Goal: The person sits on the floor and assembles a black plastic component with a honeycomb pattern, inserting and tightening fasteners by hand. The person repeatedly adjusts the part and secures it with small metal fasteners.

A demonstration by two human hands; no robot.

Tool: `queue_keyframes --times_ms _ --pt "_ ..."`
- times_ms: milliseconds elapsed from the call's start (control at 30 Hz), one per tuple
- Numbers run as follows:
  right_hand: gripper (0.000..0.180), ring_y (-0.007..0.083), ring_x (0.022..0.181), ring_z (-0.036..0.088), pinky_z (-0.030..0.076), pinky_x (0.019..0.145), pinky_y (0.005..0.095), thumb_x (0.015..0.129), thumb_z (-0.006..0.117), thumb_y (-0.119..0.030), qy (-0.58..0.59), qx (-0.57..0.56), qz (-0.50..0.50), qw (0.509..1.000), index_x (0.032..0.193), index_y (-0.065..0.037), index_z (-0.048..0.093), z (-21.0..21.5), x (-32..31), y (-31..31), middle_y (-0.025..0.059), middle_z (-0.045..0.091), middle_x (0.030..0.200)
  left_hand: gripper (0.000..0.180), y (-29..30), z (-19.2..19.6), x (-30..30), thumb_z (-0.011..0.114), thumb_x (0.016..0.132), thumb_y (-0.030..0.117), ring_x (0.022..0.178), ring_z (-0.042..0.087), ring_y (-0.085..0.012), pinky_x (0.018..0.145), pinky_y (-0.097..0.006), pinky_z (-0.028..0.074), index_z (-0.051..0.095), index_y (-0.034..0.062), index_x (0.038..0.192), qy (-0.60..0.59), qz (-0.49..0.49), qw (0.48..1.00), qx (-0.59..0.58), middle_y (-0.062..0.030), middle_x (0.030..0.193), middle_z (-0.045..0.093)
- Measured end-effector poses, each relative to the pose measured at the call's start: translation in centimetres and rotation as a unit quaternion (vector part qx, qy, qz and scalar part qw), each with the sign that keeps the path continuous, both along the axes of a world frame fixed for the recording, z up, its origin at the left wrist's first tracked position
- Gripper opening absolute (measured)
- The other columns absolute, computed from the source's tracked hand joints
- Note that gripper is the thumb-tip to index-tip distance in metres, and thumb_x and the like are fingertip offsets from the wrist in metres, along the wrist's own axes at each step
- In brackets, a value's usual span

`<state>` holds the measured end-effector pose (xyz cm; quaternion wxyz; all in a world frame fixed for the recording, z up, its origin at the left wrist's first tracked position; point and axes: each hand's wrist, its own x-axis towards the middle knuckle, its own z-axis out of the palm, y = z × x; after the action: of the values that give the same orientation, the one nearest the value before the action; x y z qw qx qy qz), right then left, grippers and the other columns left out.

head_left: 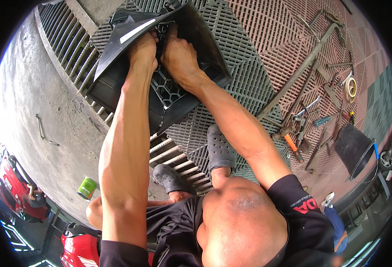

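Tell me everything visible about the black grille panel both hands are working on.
The black grille panel looks like moulded plastic: a honeycomb mesh centre, broad smooth sides and a pale strip near its upper left edge. It lies tilted on the grey slatted floor tiles, partly over a drain grating. The left hand and right hand both press into its mesh near the top.

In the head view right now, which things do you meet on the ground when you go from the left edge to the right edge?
Bent metal rod on the concrete → green can → black car grille panel, with the left hand and right hand on it → orange-handled hammer → roll of tape.
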<state>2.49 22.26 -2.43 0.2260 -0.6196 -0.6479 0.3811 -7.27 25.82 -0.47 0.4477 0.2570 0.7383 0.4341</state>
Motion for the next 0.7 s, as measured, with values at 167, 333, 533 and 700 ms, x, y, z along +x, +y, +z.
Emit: queue_keyframes --times_ms 167,333,533,700 --pt "0.071 0.0493 0.083 0.073 0.060 0.078 0.0546 0.088 0.056 -0.006 -0.006 -0.015 0.008 1.000 0.148 0.020 0.029 0.6 0.0 0.1 0.0330 0.071 0.089 0.022 -0.3 -1.1 0.0 0.051 0.104 0.017 0.083 0.063 -0.0179 0.072 -0.033 0.052 0.066 0.0035 0.111 0.075 0.005 0.997 -0.015 -0.0090 0.097 0.070" --pt "0.072 0.0506 0.087 0.071 0.059 0.078 0.0558 0.090 0.058 -0.009 -0.009 -0.022 0.014 1.000 0.149 0.018 0.027 -0.2 0.4 0.3 0.0346 0.070 0.091 0.042 -2.9 -2.2 0.1 0.057 0.096 0.024 0.112 0.067 -0.0432 0.099 -0.048 0.051 0.062 -0.0049 0.127 0.294 -0.071 0.951 0.062 -0.0257 0.122 0.069" --pt "0.071 0.0512 0.091 0.070 0.058 0.079 0.0557 0.090 0.059 -0.009 0.014 -0.028 0.039 0.999 0.149 0.016 0.027 -0.1 0.8 0.4 0.0358 0.069 0.092 0.042 -1.5 3.0 0.3 0.056 0.089 0.015 0.123 0.062 -0.0457 0.103 -0.050 0.049 0.065 -0.0055 0.125 0.342 -0.299 0.863 -0.221 -0.0328 0.129 0.064" --pt "0.072 0.0467 0.089 0.072 0.058 0.078 0.0523 0.088 0.056 -0.005 0.056 0.003 0.033 0.998 0.151 0.016 0.027 0.2 1.0 0.1 0.0317 0.071 0.093 0.035 -1.6 1.8 -0.5 0.049 0.089 0.008 0.053 0.062 -0.0222 0.046 -0.040 0.048 0.067 -0.0056 0.116 0.241 -0.342 0.878 -0.234 -0.0164 0.074 0.066"
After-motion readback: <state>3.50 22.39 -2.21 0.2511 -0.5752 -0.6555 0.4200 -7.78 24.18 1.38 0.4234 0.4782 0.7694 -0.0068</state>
